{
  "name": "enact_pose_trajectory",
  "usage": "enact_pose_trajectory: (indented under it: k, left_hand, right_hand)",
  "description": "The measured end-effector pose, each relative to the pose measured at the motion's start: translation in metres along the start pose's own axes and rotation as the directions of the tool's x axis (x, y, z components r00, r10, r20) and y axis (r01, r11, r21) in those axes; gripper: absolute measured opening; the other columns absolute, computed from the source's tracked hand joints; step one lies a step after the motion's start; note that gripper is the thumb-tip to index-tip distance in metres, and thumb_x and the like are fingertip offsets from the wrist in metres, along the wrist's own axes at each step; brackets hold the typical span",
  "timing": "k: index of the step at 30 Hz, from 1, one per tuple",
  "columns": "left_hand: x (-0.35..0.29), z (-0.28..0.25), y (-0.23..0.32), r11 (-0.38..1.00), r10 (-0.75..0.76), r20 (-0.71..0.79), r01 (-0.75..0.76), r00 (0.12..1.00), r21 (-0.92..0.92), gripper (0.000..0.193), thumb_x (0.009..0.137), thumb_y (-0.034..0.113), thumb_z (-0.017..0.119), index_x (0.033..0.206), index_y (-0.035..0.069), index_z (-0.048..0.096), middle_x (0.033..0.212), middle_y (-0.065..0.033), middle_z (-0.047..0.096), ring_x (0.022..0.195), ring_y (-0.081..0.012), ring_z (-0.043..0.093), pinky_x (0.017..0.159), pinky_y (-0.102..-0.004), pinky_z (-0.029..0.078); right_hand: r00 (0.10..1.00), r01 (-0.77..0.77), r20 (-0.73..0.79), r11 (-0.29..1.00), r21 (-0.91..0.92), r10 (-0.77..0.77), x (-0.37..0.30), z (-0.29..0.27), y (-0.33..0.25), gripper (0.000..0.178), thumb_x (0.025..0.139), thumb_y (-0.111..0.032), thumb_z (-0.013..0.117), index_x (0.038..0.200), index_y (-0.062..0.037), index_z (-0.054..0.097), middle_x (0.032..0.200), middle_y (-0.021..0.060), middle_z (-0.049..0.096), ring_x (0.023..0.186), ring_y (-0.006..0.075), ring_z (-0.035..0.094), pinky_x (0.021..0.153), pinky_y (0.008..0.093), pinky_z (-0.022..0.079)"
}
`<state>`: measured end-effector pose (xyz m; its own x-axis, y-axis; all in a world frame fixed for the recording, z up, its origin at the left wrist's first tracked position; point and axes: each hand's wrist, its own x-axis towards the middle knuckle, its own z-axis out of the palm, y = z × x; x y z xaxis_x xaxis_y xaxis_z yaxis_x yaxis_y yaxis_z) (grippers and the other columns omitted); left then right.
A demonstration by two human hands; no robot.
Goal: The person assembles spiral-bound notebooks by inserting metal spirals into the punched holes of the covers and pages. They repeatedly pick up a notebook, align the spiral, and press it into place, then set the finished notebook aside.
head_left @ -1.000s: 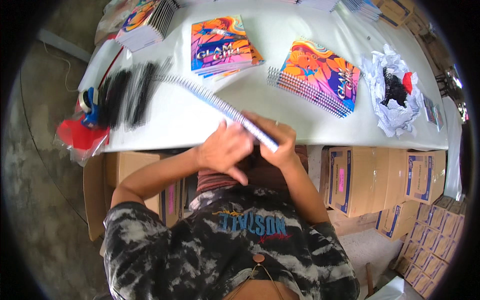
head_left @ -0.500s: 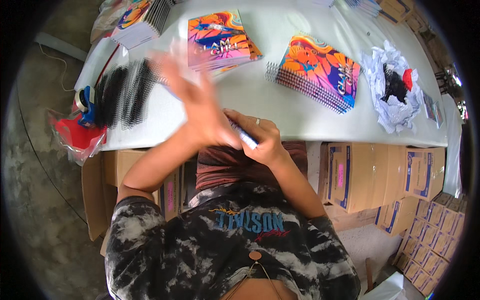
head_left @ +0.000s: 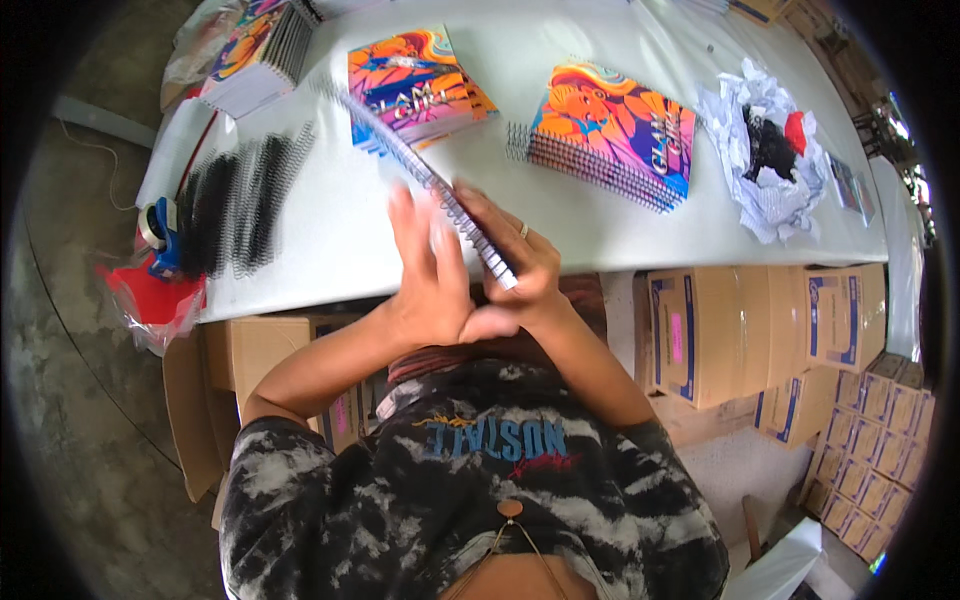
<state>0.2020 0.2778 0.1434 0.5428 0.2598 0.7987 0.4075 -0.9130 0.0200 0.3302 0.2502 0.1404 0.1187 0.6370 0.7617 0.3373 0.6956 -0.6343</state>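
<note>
My right hand, a ring on one finger, grips a thin booklet that is tilted so mostly its edge shows. Along that edge runs a spiral binding coil, its blurred far end sticking out beyond the pages. My left hand lies against the near-left side of the coil, fingers stretched out and slightly smeared by motion. Past the hands is a pile of colourful illustrated booklets. To the right lies a stack of similar notebooks with coils along their edge.
Loose black coils lie at the table's left, beside a blue tape dispenser and a red plastic bag. More coil-bound notebooks stand at the far left. Crumpled white paper holds black items. Cardboard boxes sit below the table.
My left hand, blurred and raised over the table before, has come down beside the booklet's edge. The long coil now shows clearly along it. My right hand keeps its grip; the view has shifted slightly.
</note>
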Motion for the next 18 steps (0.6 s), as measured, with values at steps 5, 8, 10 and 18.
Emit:
enact_pose_trajectory:
  k: [5, 8, 10, 18]
  left_hand:
    - [0.056, -0.058, 0.008, 0.630, -0.223, 0.344, 0.404, 0.912, -0.663, 0.050, 0.089, 0.015, 0.049, 0.131, -0.008, 0.033, 0.129, -0.0301, 0.038, 0.120, -0.0362, 0.042, 0.098, -0.0380, 0.035]
    - [0.066, -0.067, 0.002, 0.142, -0.629, 0.524, 0.748, 0.574, -0.649, 0.022, 0.088, 0.007, 0.056, 0.107, -0.003, 0.061, 0.095, -0.0104, 0.066, 0.085, -0.0120, 0.060, 0.079, -0.0270, 0.049]
    - [0.056, -0.040, -0.009, -0.037, -0.660, 0.532, 0.684, 0.531, -0.729, 0.018, 0.086, 0.007, 0.060, 0.100, -0.003, 0.063, 0.091, -0.0070, 0.066, 0.080, -0.0088, 0.059, 0.074, -0.0238, 0.049]
    - [0.045, -0.014, -0.025, -0.279, -0.506, 0.675, 0.639, 0.536, -0.717, 0.015, 0.084, 0.005, 0.061, 0.098, -0.001, 0.063, 0.090, -0.0037, 0.064, 0.079, -0.0069, 0.058, 0.073, -0.0224, 0.048]
  right_hand:
    - [0.972, 0.214, 0.136, 0.955, -0.204, -0.189, 0.045, -0.017, -0.035, 0.073, 0.076, -0.050, 0.056, 0.130, -0.0033, 0.040, 0.135, 0.0187, 0.033, 0.127, 0.0349, 0.028, 0.107, 0.0512, 0.010]
    - [0.932, 0.046, 0.352, 0.929, -0.367, 0.093, 0.073, -0.050, -0.050, 0.041, 0.079, -0.030, 0.063, 0.113, -0.0080, 0.057, 0.092, 0.0090, 0.061, 0.090, 0.0200, 0.057, 0.082, 0.0401, 0.040]
    - [0.848, -0.481, 0.240, 0.876, -0.029, 0.473, 0.061, -0.047, -0.041, 0.024, 0.083, -0.020, 0.063, 0.098, -0.0014, 0.062, 0.074, 0.0100, 0.063, 0.068, 0.0121, 0.058, 0.065, 0.0288, 0.045]
    - [0.762, -0.646, 0.120, 0.758, 0.087, 0.636, 0.049, -0.043, -0.028, 0.011, 0.078, -0.002, 0.066, 0.085, 0.0046, 0.063, 0.076, 0.0095, 0.066, 0.069, 0.0085, 0.059, 0.063, 0.0240, 0.048]
